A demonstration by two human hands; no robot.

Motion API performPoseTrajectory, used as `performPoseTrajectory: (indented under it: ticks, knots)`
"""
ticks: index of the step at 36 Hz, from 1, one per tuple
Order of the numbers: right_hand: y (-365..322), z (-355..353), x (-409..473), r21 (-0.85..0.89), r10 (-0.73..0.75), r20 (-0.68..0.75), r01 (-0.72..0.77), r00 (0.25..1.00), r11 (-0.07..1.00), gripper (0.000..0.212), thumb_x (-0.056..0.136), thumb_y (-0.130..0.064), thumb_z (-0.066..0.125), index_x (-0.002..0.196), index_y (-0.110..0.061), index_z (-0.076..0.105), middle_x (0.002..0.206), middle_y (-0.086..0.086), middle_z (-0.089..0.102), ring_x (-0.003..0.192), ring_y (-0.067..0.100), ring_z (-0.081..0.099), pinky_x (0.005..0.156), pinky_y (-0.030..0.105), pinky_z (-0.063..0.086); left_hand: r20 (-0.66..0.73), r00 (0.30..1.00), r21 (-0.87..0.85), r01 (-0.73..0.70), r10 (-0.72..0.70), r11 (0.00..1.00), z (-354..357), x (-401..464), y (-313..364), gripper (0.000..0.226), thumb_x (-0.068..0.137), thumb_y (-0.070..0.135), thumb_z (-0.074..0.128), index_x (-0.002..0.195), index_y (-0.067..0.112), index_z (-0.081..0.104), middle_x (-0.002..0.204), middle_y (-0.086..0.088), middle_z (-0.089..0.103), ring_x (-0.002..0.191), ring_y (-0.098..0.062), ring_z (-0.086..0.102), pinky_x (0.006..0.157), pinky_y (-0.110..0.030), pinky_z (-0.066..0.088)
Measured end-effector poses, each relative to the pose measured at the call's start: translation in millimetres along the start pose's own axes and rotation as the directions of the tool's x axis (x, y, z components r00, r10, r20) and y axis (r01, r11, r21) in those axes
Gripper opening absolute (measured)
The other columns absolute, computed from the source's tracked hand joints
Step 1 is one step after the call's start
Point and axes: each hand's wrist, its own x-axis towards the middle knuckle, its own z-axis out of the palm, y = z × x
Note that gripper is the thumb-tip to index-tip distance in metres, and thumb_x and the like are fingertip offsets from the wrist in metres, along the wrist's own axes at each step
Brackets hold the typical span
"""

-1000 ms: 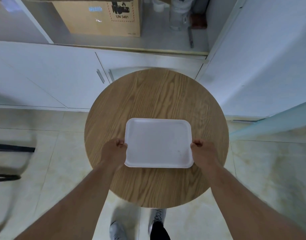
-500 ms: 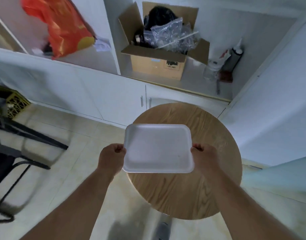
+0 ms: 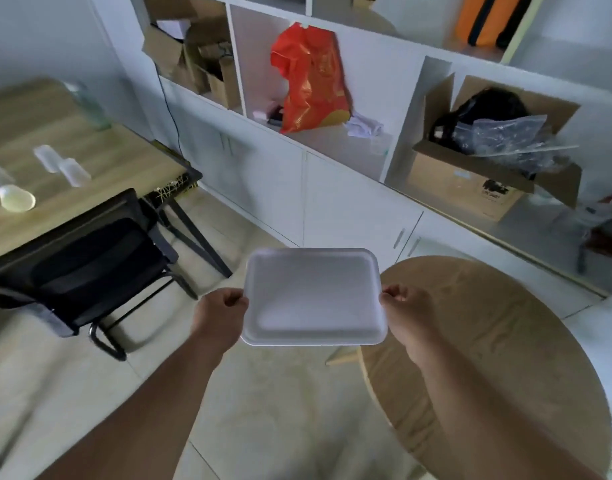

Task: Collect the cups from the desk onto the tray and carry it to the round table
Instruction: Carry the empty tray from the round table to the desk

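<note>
Hands, left [image 3: 218, 318] and right [image 3: 409, 317], each close a grip on a short edge of the empty tray [image 3: 313, 295], level between them, presumably to load cups [image 3: 60, 168] lying on the desk [image 3: 72, 133] far left.

Soft, even daylight fills the room, bright but slightly washed and cool, with no hard shadows; only a faint dark patch lies under the black chair [image 3: 89, 268] at left. The desk [image 3: 55, 140] in the upper left and the clear cups [image 3: 60, 166] on it are smeared by motion blur, as are the floor tiles along the lower edge. The wide lens bends the shelf unit [image 3: 384, 109] lines toward the frame's corners, while the white tray [image 3: 313, 296] at centre stays fairly sharp, with a mild sheen.
</note>
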Motion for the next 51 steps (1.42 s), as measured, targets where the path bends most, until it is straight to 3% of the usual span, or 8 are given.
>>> performPoseTrajectory:
  ticks: [6, 13, 18, 23, 38, 42, 46, 51]
  knots:
    - [-43.2, 75.3, -33.2, -0.034, -0.066, 0.042, 0.067, 0.997, 0.997, 0.024, 0.08, -0.009, 0.052, 0.086, 0.008, 0.067, 0.064, 0.004, 0.051, 0.063, 0.019, 0.042, 0.062, 0.032, 0.033, -0.081, 0.997, -0.059, 0.015, -0.02, 0.998, -86.1, 15.7, -29.6, 0.019, 0.099, 0.017, 0.063, 0.098, 0.025, 0.08, 0.093, 0.002, 0.079, 0.092, -0.023, 0.073, 0.064, -0.026, 0.051]
    - [-74.8, 140.5, -66.2, 0.032, -0.092, 0.101, 0.089, 0.991, 0.995, 0.026, 0.085, -0.007, 0.053, 0.084, -0.008, 0.079, 0.065, 0.004, 0.065, 0.06, 0.022, 0.05, 0.059, 0.03, 0.039, -0.114, 0.993, -0.037, 0.011, -0.016, 0.999, -160.4, 30.9, -49.8, 0.019, 0.1, 0.015, 0.062, 0.104, 0.019, 0.08, 0.087, 0.007, 0.075, 0.073, -0.008, 0.062, 0.056, -0.022, 0.043]
    - [-95.3, 175.5, -73.0, 0.031, -0.117, 0.106, 0.114, 0.987, 0.993, 0.026, 0.087, -0.006, 0.054, 0.087, -0.008, 0.079, 0.088, 0.016, 0.079, 0.064, 0.022, 0.056, 0.063, 0.03, 0.043, -0.12, 0.993, 0.003, 0.017, -0.017, 1.0, -195.4, 49.9, -57.8, 0.02, 0.099, 0.017, 0.062, 0.092, 0.02, 0.081, 0.086, -0.005, 0.076, 0.07, -0.017, 0.06, 0.062, -0.027, 0.047]
    - [-113.5, 199.4, -63.8, 0.033, -0.142, 0.11, 0.14, 0.984, 0.99, 0.025, 0.086, -0.007, 0.055, 0.086, -0.01, 0.08, 0.09, 0.015, 0.079, 0.066, 0.022, 0.058, 0.063, 0.031, 0.044, -0.143, 0.99, 0.051, -0.002, 0.009, 0.999, -213.0, 70.5, -55.3, 0.024, 0.102, 0.021, 0.06, 0.086, 0.032, 0.075, 0.081, 0.001, 0.072, 0.058, -0.014, 0.052, 0.045, -0.022, 0.039]
    - [-175.2, 286.2, 9.3, 0.086, -0.133, 0.119, 0.124, 0.984, 0.989, 0.026, 0.083, -0.009, 0.056, 0.083, -0.018, 0.081, 0.085, 0.001, 0.081, 0.07, 0.02, 0.065, 0.066, 0.03, 0.048, -0.154, 0.988, 0.056, -0.012, 0.021, 0.998, -255.3, 183.0, -31.0, 0.026, 0.099, 0.017, 0.062, 0.084, 0.031, 0.078, 0.079, 0.003, 0.078, 0.071, -0.019, 0.068, 0.062, -0.03, 0.054]
    - [-194.6, 305.4, 18.1, 0.066, -0.126, 0.13, 0.118, 0.983, 0.991, 0.024, 0.082, -0.011, 0.057, 0.081, -0.017, 0.081, 0.085, -0.001, 0.081, 0.076, 0.024, 0.069, 0.068, 0.032, 0.051, -0.152, 0.988, 0.062, -0.019, 0.029, 0.998, -272.3, 206.1, -27.0, 0.025, 0.099, 0.017, 0.061, 0.086, 0.03, 0.078, 0.086, 0.001, 0.079, 0.086, -0.027, 0.074, 0.062, -0.026, 0.051]
    - [-212.4, 320.3, 20.4, 0.05, -0.127, 0.124, 0.122, 0.984, 0.991, 0.026, 0.081, -0.012, 0.056, 0.083, -0.018, 0.081, 0.085, 0.0, 0.08, 0.073, 0.022, 0.067, 0.067, 0.032, 0.05, -0.148, 0.989, 0.043, -0.019, 0.025, 0.999, -289.2, 221.5, -27.6, 0.031, 0.099, 0.016, 0.06, 0.076, 0.033, 0.073, 0.094, -0.009, 0.08, 0.078, -0.02, 0.064, 0.063, -0.028, 0.048]
    - [-235.0, 346.2, 15.7, 0.052, -0.126, 0.118, 0.121, 0.985, 0.991, 0.026, 0.082, -0.011, 0.057, 0.083, -0.019, 0.081, 0.082, -0.001, 0.079, 0.07, 0.02, 0.066, 0.067, 0.031, 0.05, -0.136, 0.991, 0.035, -0.01, 0.015, 0.999, -315.6, 247.3, -32.3, 0.021, 0.098, 0.017, 0.06, 0.089, 0.013, 0.079, 0.097, -0.015, 0.079, 0.075, -0.019, 0.059, 0.062, -0.028, 0.044]
